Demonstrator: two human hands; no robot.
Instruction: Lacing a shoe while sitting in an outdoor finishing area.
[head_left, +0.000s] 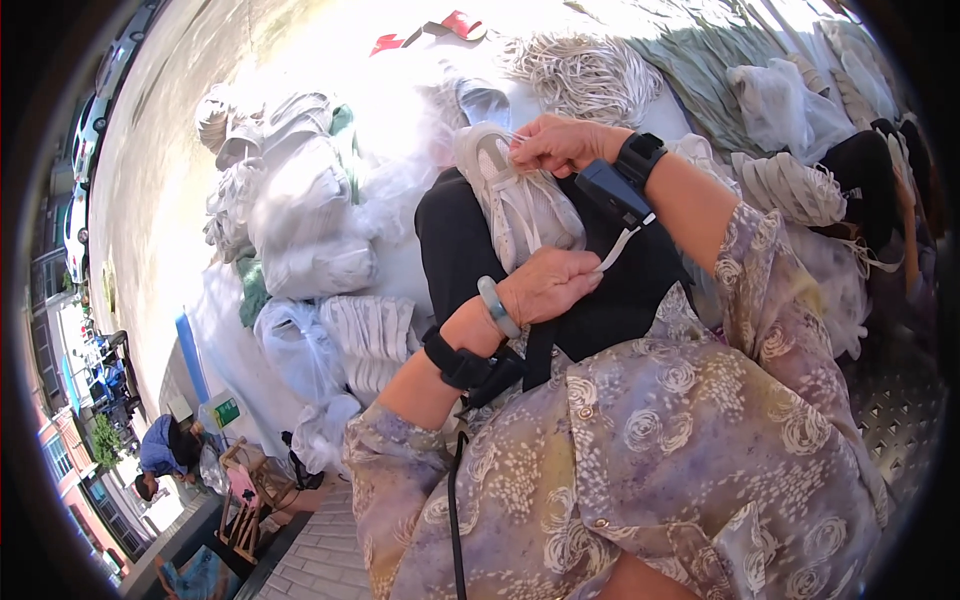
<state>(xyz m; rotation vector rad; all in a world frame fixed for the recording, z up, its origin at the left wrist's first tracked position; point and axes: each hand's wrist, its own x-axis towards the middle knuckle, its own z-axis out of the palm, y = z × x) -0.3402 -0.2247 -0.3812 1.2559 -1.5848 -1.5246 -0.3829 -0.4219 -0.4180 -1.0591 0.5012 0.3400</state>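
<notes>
The right hand [565, 145] pinches a thin white lace [516, 142] between its fingertips at the far end of a pale shoe upper [528, 212]. The left hand [550, 288] lies by the upper's near end, its fingers closed on a flat white strip [616, 250] that reaches toward the black device [612, 195] at the right wrist. The upper rests on the black cloth [450, 235] over the person's lap. A pale bangle [497, 306] and a black strap circle the left wrist. Beyond the knees lies a heap of whitish laces [590, 75]; nested uppers [370, 340] and plastic-wrapped bundles [305, 210] sit to the left, more stacked uppers [790, 188] to the right. Far left, another person [165, 445] bends near a wooden chair [243, 500].
</notes>
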